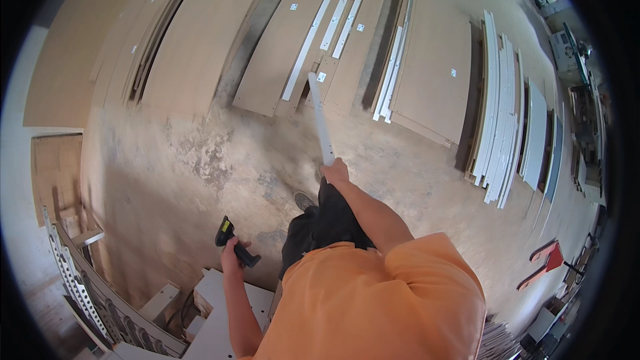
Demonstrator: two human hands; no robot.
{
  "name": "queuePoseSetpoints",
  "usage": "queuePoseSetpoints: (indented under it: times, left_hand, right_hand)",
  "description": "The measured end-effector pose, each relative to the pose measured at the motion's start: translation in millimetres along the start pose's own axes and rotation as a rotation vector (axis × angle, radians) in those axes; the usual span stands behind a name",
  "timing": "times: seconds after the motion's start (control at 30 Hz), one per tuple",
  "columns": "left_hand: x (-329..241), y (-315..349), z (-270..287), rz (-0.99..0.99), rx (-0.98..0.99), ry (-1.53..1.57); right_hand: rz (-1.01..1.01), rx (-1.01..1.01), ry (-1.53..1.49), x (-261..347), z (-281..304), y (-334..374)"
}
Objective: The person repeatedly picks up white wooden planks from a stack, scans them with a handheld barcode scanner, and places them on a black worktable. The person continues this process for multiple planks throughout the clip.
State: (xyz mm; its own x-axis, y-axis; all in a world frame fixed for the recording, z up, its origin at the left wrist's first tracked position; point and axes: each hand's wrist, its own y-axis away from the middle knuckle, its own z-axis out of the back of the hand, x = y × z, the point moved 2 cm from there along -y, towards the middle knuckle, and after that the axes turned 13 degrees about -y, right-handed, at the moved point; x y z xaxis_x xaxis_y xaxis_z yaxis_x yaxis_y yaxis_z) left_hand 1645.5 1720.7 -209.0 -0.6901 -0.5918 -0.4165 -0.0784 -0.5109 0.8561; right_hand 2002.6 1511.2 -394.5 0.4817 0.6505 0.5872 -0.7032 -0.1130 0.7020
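Note:
My left hand (233, 251) is wrapped round the grip of a black handheld barcode scanner (225, 231) with a yellow label on its head. In my right hand (335, 172) is one end of a long, narrow white board strip (320, 119), tilted away from me. Its far end overlaps a low stack of brown panels (273, 60) on the floor; whether it touches them I cannot tell. On that stack lie several shorter white strips (333, 25) and small white labels.
More brown panel stacks (193, 47) (433, 73) lie ahead on the worn concrete floor (200, 153). White strips (497, 113) are piled at the right, with a red pallet jack (550, 259) nearer. A grey-topped surface (257, 300) and metal racking (77, 280) stand at my left.

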Motion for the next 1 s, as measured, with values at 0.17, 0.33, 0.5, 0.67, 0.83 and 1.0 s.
queuePoseSetpoints:
  times: [0.17,0.33,0.5,0.67,0.83,1.0]
  left_hand:
    - [-8.1,-10.2,-7.2,0.169,-0.091,0.065]
    - [-13.9,6.8,-28.4,0.408,-0.135,-0.075]
    - [-50.6,16.0,-36.4,0.407,-0.187,-0.141]
    - [-86.3,15.0,-48.1,0.259,-0.169,-0.162]
    - [-96.9,14.1,-50.3,0.094,-0.019,-0.212]
    - [-85.5,0.6,-66.2,-0.164,0.175,-0.462]
  right_hand:
    - [-0.047,-0.086,-0.047,93.0,-47.4,-108.6]
    - [-0.115,-0.06,-0.067,128.4,-108.9,-218.7]
    - [0.12,0.254,0.279,113.6,-170.7,-259.9]
    - [0.309,0.405,0.471,77.8,-177.9,-199.2]
    - [0.293,0.448,0.431,16.9,-126.1,-125.8]
    - [0.153,0.256,0.328,-80.7,-40.8,-50.8]
